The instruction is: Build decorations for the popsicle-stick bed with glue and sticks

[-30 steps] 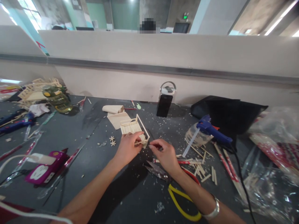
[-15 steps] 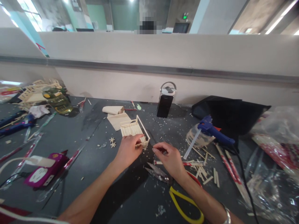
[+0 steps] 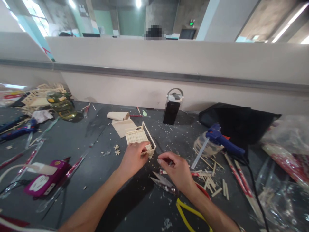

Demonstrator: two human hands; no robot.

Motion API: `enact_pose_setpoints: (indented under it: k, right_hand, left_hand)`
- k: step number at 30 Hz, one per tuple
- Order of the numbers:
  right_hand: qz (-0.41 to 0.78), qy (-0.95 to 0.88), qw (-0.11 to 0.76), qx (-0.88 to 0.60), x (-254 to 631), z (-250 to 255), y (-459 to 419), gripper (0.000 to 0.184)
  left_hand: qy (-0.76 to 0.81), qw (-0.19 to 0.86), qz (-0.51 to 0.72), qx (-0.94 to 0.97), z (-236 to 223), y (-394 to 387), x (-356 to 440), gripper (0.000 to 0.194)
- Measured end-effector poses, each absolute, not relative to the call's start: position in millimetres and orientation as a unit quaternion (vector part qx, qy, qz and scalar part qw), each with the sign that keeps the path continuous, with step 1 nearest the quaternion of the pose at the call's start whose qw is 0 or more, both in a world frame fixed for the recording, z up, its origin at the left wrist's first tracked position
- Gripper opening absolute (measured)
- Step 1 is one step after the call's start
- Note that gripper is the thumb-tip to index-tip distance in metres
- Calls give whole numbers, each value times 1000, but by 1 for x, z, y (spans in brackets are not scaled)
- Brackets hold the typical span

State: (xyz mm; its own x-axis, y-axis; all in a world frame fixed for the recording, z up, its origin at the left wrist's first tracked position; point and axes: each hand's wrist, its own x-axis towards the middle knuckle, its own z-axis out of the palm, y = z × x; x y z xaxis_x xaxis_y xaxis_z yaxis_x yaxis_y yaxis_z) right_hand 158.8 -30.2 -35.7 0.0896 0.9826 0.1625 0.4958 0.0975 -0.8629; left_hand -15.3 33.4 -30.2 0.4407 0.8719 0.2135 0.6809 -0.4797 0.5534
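Note:
A small model made of thin wooden sticks [image 3: 138, 136] lies on the dark table [image 3: 96, 135], with a flat slatted panel and a raised frame along its right side. My left hand [image 3: 133, 157] grips the model's near corner between thumb and fingers. My right hand [image 3: 177, 169] hovers just to the right of it, fingers pinched together; whatever sits in the pinch is too small to name. Small thread snips [image 3: 163, 180] lie on the table just under my right hand.
A blue glue gun [image 3: 223, 141] rests on a clear tub to the right, beside loose sticks [image 3: 212, 183]. A black bottle [image 3: 172, 109] stands behind. Yellow-handled pliers [image 3: 190, 212] lie near my right wrist. A magenta power strip [image 3: 44, 180] sits left; plastic bags crowd the right edge.
My right hand has drawn slightly away from the model, to the right and toward me. My left hand keeps its grip on the corner. The view has tilted down a little.

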Motion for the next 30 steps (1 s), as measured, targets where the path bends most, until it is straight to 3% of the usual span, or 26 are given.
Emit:
enact_pose_setpoints:
  k: [12, 19, 25, 30]
  right_hand:
    - [330, -619, 398, -592, 150, -38, -25, 11]
    - [322, -667, 374, -559, 155, -3, -53, 11]
    - [242, -712, 381, -538, 181, 37, -80, 12]
    - [185, -668, 424, -583, 185, 36, -76, 10]
  left_hand:
    - [467, 222, 250, 818, -35, 35, -17, 41]
    - [459, 280, 253, 804, -38, 40, -18, 48]
    - [457, 285, 252, 804, -36, 42, -18, 50]
    - [445, 321, 267, 793, -39, 44, -20, 62]
